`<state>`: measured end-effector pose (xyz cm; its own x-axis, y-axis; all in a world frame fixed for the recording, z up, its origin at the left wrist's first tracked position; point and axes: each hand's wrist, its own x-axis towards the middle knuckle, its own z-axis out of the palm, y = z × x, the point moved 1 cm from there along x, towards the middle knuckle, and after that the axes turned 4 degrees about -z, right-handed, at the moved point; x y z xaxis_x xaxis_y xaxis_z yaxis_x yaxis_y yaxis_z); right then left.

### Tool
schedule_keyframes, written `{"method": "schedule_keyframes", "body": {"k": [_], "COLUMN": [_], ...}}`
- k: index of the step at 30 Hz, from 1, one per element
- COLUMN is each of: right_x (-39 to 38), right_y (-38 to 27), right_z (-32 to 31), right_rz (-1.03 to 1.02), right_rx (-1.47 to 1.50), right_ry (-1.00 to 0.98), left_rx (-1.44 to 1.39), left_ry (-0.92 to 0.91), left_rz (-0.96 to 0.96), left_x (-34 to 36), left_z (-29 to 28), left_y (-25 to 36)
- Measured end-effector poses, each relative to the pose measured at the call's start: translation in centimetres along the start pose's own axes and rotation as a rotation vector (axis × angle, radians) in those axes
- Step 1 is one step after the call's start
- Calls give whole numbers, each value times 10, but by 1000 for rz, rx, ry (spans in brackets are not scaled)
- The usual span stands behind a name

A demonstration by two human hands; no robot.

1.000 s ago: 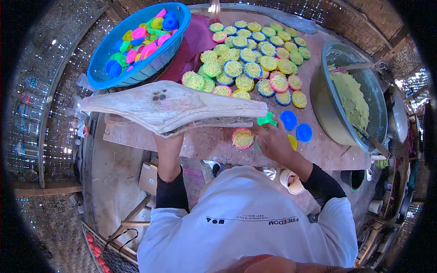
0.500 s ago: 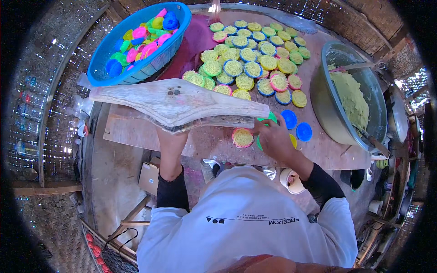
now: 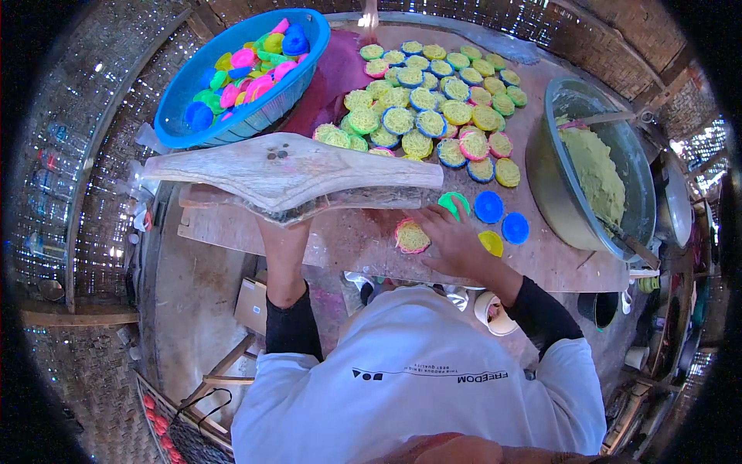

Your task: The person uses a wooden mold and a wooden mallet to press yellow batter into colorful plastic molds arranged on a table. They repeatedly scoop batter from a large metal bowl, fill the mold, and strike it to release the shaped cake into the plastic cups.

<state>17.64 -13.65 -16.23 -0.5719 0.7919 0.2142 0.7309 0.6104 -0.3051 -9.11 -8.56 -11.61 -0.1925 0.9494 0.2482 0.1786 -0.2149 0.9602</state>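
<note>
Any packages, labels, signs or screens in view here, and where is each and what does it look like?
Cardboard box: under the table edge, beside the person's left forearm; small, brown, rectangular.
Print on the white shirt: across the back, lower centre; a thin line of dark lettering with a small dark mark.
No signs or screens show.

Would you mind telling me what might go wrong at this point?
The wooden board is raised over the table on the left hand, which it hides; it might tip onto the filled moulds. The right hand lies beside the filled pink mould and may squash it. The green mould sits partly under the board's end.
</note>
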Motion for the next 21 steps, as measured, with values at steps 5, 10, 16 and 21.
{"method": "schedule_keyframes", "body": {"k": [5,10,16,21], "right_x": [11,43,142,176], "right_y": [-1,-11,-39,-37], "right_z": [5,-7,30,65], "right_rz": [7,-36,-283,-350], "right_rx": [60,76,81,35], "right_ry": [-103,-20,164,109], "left_rx": [18,45,-133,-74], "left_ry": [173,273,375,450], "left_rz": [100,-30,-5,-40], "left_x": [2,-8,-9,-18], "left_z": [-22,-57,-87,-101], "left_y": [3,5,-12,3]}}
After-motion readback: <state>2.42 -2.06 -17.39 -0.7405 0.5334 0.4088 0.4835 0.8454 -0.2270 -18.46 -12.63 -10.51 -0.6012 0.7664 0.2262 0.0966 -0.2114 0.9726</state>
